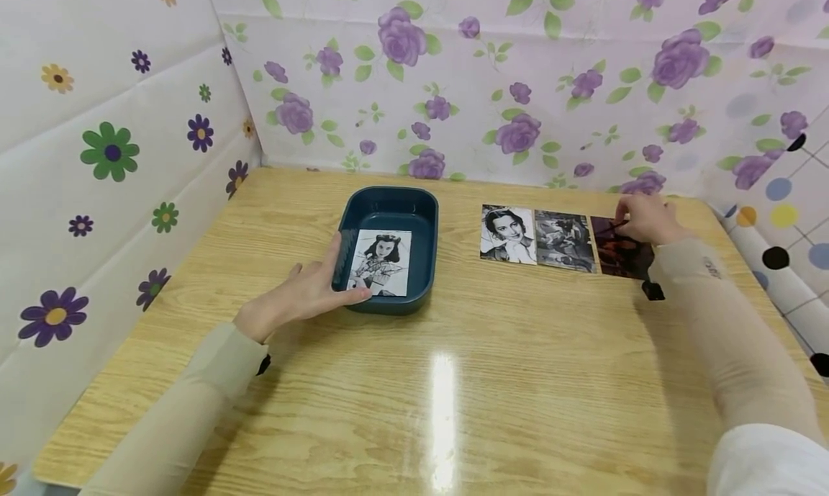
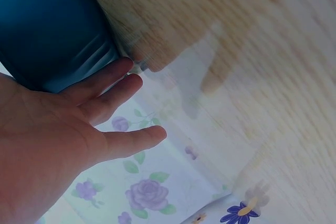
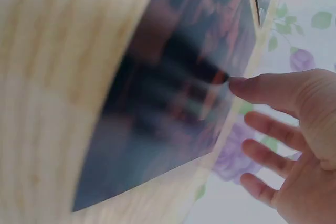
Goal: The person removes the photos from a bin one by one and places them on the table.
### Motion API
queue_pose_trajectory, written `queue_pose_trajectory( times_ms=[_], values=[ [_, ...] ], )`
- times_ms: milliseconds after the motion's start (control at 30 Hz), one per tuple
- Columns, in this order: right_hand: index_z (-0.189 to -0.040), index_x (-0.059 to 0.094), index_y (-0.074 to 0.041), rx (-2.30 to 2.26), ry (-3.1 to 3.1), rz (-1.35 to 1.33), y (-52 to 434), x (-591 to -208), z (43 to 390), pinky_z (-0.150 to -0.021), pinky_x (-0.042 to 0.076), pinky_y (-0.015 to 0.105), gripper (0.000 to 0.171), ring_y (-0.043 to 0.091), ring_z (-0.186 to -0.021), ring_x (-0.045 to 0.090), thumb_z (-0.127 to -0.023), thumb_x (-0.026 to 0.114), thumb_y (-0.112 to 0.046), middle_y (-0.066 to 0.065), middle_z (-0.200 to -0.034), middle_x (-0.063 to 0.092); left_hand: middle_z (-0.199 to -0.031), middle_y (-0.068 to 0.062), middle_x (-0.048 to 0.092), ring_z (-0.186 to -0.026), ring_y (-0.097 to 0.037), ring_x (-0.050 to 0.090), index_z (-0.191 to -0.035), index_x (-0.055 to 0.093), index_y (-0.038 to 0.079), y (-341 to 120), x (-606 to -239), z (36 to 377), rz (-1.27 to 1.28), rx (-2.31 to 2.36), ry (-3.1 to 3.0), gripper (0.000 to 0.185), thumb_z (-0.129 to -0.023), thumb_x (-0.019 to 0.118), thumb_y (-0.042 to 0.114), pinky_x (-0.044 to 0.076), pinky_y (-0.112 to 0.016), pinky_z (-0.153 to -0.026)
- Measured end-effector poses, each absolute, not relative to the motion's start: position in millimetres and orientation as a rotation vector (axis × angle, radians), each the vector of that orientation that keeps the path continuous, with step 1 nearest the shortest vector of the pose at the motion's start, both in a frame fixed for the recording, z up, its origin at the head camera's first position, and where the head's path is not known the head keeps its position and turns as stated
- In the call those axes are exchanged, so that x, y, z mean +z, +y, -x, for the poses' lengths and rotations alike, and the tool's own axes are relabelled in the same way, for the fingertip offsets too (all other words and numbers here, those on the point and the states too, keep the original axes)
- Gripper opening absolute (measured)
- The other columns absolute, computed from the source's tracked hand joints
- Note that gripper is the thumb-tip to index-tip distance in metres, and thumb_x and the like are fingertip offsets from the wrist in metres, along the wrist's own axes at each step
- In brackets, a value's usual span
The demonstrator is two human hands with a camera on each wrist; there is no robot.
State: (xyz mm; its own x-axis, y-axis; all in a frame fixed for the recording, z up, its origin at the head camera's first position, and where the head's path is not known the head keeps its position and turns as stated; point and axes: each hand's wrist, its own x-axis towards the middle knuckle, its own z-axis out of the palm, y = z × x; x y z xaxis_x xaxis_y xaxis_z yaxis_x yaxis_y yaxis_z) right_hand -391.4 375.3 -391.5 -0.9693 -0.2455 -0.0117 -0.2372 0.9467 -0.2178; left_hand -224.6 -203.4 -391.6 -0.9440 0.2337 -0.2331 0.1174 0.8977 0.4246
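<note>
A dark blue-green tray [image 1: 424,265] stands left of the table's middle, holding a black-and-white portrait photo [image 1: 383,262]. My left hand [image 1: 301,294] rests against the tray's left side, fingers stretched along the wall and thumb over the front rim; the left wrist view shows these fingers extended beside the tray [image 2: 58,30]. To the right, my right hand [image 1: 648,219] is over the upper right part of a dark reddish photo [image 1: 618,255]. In the right wrist view the thumb tip touches this photo [image 3: 173,87], the other visible fingers spread loosely past its edge; the index finger is hidden.
Left of the dark photo lie a black-and-white portrait print [image 1: 508,235] and a grey scene print [image 1: 565,240], side by side in a row. The wooden table [image 1: 363,388] meets flower-patterned sheets [image 1: 453,86] at the back and left.
</note>
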Motion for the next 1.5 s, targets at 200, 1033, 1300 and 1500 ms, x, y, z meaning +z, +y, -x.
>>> queue_pose_trajectory(
  times_ms=[200, 1033, 1300, 1500],
  values=[
    [-0.094, 0.061, 0.005, -0.657, 3.050, 0.493, 331.8, -377.8, 402.6, -0.066, 0.049, 0.034, 0.015, 0.022, -0.073, 0.060, -0.084, 0.066, -0.005, 0.024, -0.093, 0.064, -0.150, -0.029, 0.036, -0.139, -0.043, 0.037, -0.152, -0.022, 0.014, -206.7, -393.8, 223.8, -0.258, 0.606, 2.786, 0.124, -0.077, 0.050, 0.081, 0.006, -0.071, -0.112],
    [-0.093, 0.069, -0.003, -0.681, 2.470, 1.345, 26.8, -362.9, 378.1, -0.078, 0.047, 0.029, 0.016, 0.018, -0.081, 0.056, -0.084, 0.076, -0.014, 0.010, -0.093, 0.066, -0.148, -0.026, 0.040, -0.137, -0.041, 0.040, -0.152, -0.022, 0.014, -205.8, -396.9, 222.7, -0.288, 0.631, 2.778, 0.122, -0.079, 0.050, 0.080, 0.008, -0.073, -0.110],
    [-0.096, 0.069, -0.006, -0.347, 2.480, 1.281, -0.9, -374.8, 374.2, -0.068, 0.037, 0.026, 0.030, 0.015, -0.072, 0.045, -0.078, 0.081, -0.027, 0.007, -0.086, 0.059, -0.148, -0.027, 0.041, -0.136, -0.041, 0.042, -0.152, -0.022, 0.014, -206.0, -393.7, 225.1, -0.306, 0.621, 2.788, 0.121, -0.079, 0.049, 0.081, 0.008, -0.074, -0.110],
    [-0.100, 0.066, -0.010, -0.162, 2.510, 1.213, -8.6, -376.6, 370.5, -0.077, 0.041, 0.029, 0.044, 0.017, -0.090, 0.048, -0.073, 0.083, -0.040, 0.006, -0.107, 0.057, -0.149, -0.027, 0.039, -0.136, -0.041, 0.041, -0.152, -0.023, 0.015, -206.2, -393.6, 225.6, -0.311, 0.635, 2.784, 0.121, -0.079, 0.049, 0.080, 0.008, -0.073, -0.110]
  ],
)
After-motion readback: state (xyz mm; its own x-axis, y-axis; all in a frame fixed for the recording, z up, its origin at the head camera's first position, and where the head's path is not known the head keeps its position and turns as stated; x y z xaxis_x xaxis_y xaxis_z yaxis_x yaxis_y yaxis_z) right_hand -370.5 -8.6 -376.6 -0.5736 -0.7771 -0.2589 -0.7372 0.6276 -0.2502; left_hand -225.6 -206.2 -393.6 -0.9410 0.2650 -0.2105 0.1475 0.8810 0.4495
